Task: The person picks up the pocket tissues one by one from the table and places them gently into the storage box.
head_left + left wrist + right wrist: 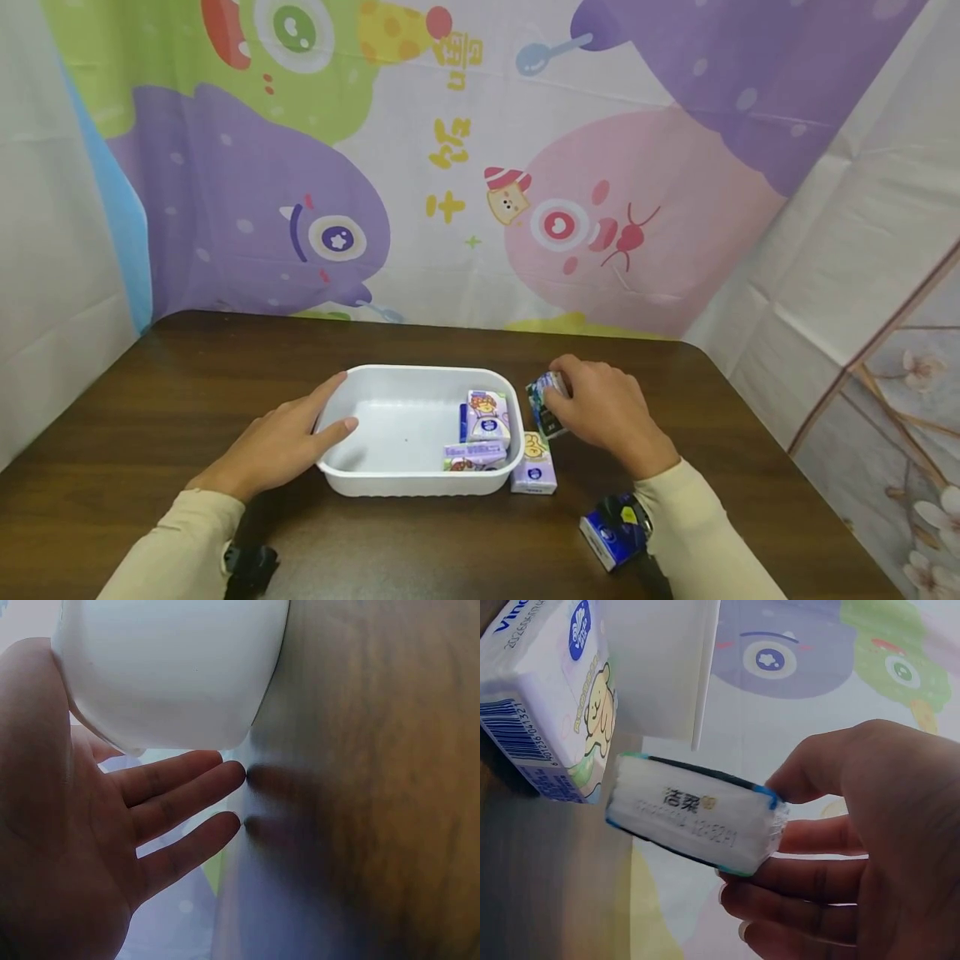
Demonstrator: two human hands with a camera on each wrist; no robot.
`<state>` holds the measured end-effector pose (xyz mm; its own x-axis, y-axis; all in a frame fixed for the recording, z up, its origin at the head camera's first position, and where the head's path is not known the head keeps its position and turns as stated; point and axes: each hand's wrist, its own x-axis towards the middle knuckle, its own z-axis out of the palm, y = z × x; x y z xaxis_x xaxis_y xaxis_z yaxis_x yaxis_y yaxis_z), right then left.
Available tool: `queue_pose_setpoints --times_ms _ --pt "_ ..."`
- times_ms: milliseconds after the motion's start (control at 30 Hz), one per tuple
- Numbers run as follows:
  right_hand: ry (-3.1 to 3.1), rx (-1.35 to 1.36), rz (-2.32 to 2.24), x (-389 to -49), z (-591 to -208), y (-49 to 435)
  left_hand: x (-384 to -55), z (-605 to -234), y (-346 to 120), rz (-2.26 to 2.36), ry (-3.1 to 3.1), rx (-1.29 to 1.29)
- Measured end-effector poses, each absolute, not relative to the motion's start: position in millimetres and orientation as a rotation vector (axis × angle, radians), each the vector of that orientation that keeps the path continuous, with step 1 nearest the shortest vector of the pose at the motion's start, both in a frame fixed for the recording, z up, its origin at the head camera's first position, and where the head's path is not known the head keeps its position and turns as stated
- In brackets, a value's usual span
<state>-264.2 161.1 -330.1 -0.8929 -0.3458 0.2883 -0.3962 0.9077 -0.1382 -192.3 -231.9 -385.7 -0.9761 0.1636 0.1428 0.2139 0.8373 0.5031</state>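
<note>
My right hand (pixel 603 404) pinches a dark-patterned tissue pack (pixel 547 407) between thumb and fingers, just right of a white plastic basin (pixel 375 485). In the right wrist view, the pack's white end (pixel 694 817) with printed characters faces the camera. My left hand (pixel 281 437) rests at the basin's left rim, thumb over the edge; the left wrist view has its other fingers (pixel 187 795) spread and nearly straight beside the wall. Inside the basin's right end sit purple-and-white tissue packs (pixel 487 417), with a blue edge showing beside one.
Against the basin's right outer wall lies another purple-and-white tissue pack (pixel 534 467). A blue tissue pack (pixel 611 533) is on the brown table (pixel 420 542), partly hidden by the right wrist. Behind the table hangs a cartoon-printed cloth (pixel 450 275).
</note>
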Motion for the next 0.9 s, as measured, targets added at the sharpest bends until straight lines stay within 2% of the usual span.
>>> queue_pose_setpoints --times_ms 900 --pt "-2.699 0.512 0.425 -261.7 -330.3 158.8 -191.2 -384.2 -231.1 -0.796 -2.905 -0.323"
